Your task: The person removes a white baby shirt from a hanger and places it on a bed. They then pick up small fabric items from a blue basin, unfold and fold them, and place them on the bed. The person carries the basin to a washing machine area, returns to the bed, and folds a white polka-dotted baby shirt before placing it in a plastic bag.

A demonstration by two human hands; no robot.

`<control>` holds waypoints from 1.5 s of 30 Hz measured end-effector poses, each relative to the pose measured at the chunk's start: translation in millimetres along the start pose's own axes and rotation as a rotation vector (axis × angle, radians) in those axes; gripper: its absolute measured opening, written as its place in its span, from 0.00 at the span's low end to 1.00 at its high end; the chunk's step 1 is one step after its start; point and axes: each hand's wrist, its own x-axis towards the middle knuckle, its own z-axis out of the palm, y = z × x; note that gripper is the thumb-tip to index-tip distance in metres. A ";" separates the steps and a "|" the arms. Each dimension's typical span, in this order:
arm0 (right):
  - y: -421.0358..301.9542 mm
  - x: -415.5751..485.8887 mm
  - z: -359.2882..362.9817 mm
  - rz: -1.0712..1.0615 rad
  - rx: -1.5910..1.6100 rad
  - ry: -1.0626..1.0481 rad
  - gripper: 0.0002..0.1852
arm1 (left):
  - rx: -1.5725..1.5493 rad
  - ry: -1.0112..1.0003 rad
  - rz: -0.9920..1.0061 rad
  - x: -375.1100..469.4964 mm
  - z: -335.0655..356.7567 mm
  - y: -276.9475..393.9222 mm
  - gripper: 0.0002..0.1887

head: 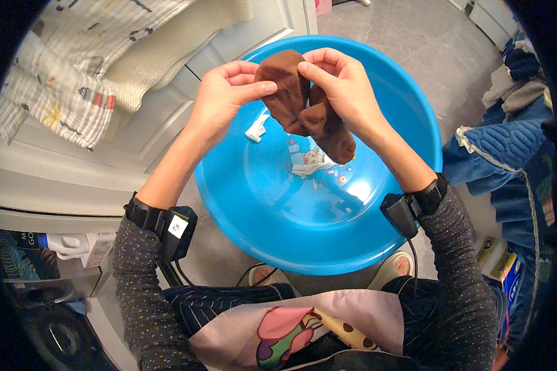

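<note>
A brown sock (288, 92) is held by both hands above a big round blue plastic basin (260, 232). My left hand (223, 95) pinches its left edge between thumb and fingers. My right hand (346, 86) grips the upper right edge of the brown fabric. More brown fabric (339, 141) hangs below and to the right; whether it is a second sock I cannot tell. Inside the basin lie a small crumpled white cloth or paper piece (257, 129) and another white piece (308, 168), partly over a printed cartoon on the bottom.
White cabinet doors (167, 116) with a printed muslin cloth (69, 92) and a cream towel (181, 41) stand at the left. Blue quilted fabric (506, 139) hangs at the right, above packages (506, 273). My slippered feet (397, 269) flank the basin's near rim on a grey tiled floor (436, 69).
</note>
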 end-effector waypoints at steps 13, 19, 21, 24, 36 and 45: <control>-0.5 9.8 -24.1 0.064 -0.069 0.151 0.12 | -0.089 0.053 -0.035 4.0 -10.8 -2.2 0.13; -4.7 11.0 -18.4 -0.029 -0.034 -0.031 0.13 | 0.045 -0.136 0.021 -0.3 9.2 2.0 0.15; -0.5 11.3 -17.0 0.042 0.044 -0.054 0.13 | 0.135 -0.242 0.031 0.6 13.6 1.9 0.16; 11.4 11.9 -21.5 0.092 0.062 -0.036 0.13 | -0.282 -0.163 -0.079 4.8 8.0 4.4 0.20; 46.7 -8.6 -6.5 0.654 0.634 -0.166 0.24 | -0.849 -0.260 -0.085 9.7 -20.2 9.0 0.20; 51.2 -0.9 -22.0 0.730 1.225 -0.445 0.23 | -0.727 -0.126 -0.096 8.2 -39.4 -3.3 0.17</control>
